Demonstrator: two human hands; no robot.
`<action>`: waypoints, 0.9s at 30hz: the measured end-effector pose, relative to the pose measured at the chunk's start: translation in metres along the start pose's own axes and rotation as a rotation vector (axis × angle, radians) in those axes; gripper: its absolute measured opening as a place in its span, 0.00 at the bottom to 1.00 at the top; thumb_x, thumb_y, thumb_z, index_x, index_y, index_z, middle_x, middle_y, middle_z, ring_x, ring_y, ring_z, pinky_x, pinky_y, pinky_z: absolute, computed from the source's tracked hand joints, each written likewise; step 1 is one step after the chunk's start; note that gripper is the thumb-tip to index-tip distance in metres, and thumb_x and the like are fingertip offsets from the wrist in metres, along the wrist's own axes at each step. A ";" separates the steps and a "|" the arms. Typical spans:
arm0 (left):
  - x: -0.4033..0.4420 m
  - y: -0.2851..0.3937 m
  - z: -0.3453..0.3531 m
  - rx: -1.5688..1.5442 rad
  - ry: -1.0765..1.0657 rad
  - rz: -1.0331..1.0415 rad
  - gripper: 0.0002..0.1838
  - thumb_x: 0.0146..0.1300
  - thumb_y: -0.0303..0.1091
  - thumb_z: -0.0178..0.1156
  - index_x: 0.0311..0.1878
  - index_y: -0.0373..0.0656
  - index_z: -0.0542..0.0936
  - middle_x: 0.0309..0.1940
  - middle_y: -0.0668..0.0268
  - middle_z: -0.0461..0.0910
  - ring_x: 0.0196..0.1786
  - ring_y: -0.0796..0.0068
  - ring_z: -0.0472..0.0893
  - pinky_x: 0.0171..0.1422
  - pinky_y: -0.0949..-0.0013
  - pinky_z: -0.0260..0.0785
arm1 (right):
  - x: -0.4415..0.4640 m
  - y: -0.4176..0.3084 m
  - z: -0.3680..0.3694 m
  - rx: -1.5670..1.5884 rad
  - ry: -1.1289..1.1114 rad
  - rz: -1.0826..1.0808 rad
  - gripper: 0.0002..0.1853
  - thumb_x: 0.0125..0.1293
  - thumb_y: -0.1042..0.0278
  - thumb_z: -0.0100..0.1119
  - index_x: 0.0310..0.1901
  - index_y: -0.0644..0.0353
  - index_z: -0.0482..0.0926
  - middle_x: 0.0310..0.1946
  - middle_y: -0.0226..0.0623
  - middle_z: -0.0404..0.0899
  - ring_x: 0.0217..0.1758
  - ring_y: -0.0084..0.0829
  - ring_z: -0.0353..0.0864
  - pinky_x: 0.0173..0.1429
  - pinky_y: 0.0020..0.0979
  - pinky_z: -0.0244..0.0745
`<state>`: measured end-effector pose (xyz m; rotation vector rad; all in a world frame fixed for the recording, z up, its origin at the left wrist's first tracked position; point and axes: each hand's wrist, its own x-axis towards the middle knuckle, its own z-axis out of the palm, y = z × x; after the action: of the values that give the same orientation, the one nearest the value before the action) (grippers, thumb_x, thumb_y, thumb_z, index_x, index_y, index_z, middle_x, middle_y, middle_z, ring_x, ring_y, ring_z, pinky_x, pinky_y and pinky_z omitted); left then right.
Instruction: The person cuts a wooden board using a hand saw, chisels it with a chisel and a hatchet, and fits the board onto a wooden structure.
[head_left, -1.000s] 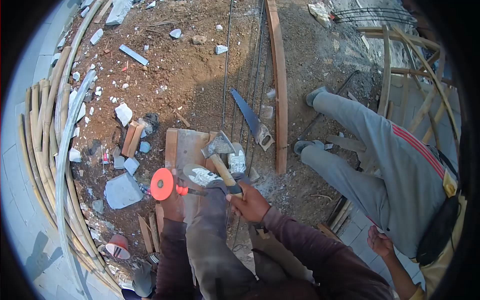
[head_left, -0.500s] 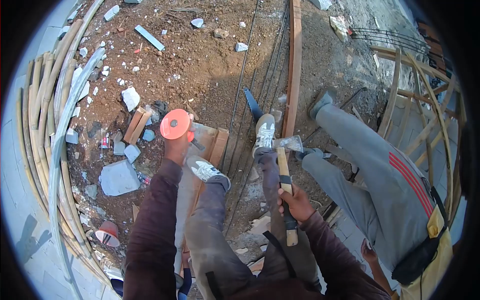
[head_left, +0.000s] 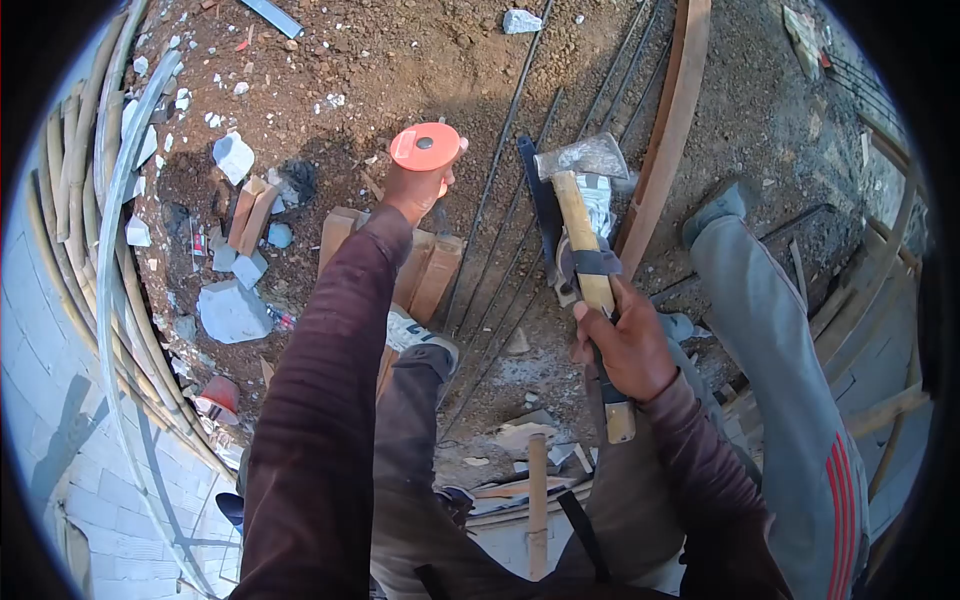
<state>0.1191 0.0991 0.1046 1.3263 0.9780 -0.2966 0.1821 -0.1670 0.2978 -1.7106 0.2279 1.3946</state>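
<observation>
My left hand (head_left: 418,190) is stretched forward over the dirt, closed on a tool with a round orange guard (head_left: 425,147); the rest of that tool is hidden. A hatchet-like hammer (head_left: 590,270) with a wide metal head and a taped wooden handle is in my right hand (head_left: 635,340), its head pointing away from me. Beneath it lies a saw (head_left: 545,205), partly covered, beside my right shoe (head_left: 595,200). Under my left arm stands a wooden formwork piece (head_left: 433,275), near my left shoe (head_left: 405,330).
Bamboo poles (head_left: 75,200) and a metal strip (head_left: 108,300) curve along the left. A long timber (head_left: 670,130) and rebar rods (head_left: 510,130) cross the ground. At the right are a co-worker's grey-trousered legs (head_left: 770,310). A red cup (head_left: 218,398) and a white block (head_left: 233,310) sit at left.
My left hand with the orange-guarded tool has moved up and forward. My right hand has swung the hammer right and turned its head forward. My right shoe has stepped forward over the saw.
</observation>
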 end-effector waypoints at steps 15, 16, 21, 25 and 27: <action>0.060 -0.080 0.014 0.072 -0.210 -0.240 0.14 0.68 0.44 0.70 0.39 0.48 0.76 0.25 0.76 0.72 0.25 0.84 0.72 0.28 0.73 0.64 | 0.079 0.036 -0.044 -0.137 -0.017 0.042 0.12 0.73 0.66 0.59 0.51 0.65 0.74 0.26 0.30 0.76 0.20 0.20 0.77 0.24 0.26 0.71; 0.063 -0.079 0.014 0.084 -0.234 -0.252 0.14 0.68 0.44 0.69 0.38 0.48 0.75 0.25 0.76 0.72 0.25 0.84 0.72 0.27 0.73 0.64 | 0.082 0.034 -0.042 -0.092 -0.013 0.074 0.12 0.74 0.66 0.58 0.51 0.65 0.73 0.25 0.30 0.76 0.20 0.19 0.76 0.23 0.26 0.71; 0.071 -0.077 0.020 0.131 -0.294 -0.310 0.13 0.68 0.42 0.69 0.37 0.48 0.75 0.23 0.76 0.71 0.25 0.83 0.71 0.27 0.74 0.62 | 0.112 0.018 -0.043 -0.086 -0.127 0.199 0.12 0.75 0.65 0.56 0.51 0.64 0.72 0.24 0.28 0.75 0.19 0.18 0.75 0.21 0.24 0.71; 0.084 -0.087 0.021 0.060 -0.387 -0.212 0.12 0.68 0.40 0.68 0.35 0.47 0.75 0.21 0.75 0.71 0.23 0.82 0.71 0.27 0.72 0.63 | 0.141 -0.035 -0.056 -0.165 0.057 -0.062 0.12 0.77 0.61 0.55 0.48 0.62 0.72 0.23 0.27 0.74 0.17 0.16 0.72 0.20 0.23 0.70; 0.088 -0.096 0.022 0.089 -0.408 -0.189 0.12 0.68 0.40 0.67 0.34 0.47 0.75 0.22 0.75 0.72 0.23 0.81 0.72 0.28 0.71 0.63 | 0.157 -0.065 -0.071 -0.132 0.218 -0.269 0.12 0.78 0.58 0.54 0.46 0.61 0.72 0.24 0.27 0.73 0.17 0.17 0.72 0.20 0.23 0.70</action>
<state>0.1146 0.0828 -0.0260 1.1916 0.7488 -0.7326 0.3270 -0.1207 0.1945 -1.9240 0.0235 1.0475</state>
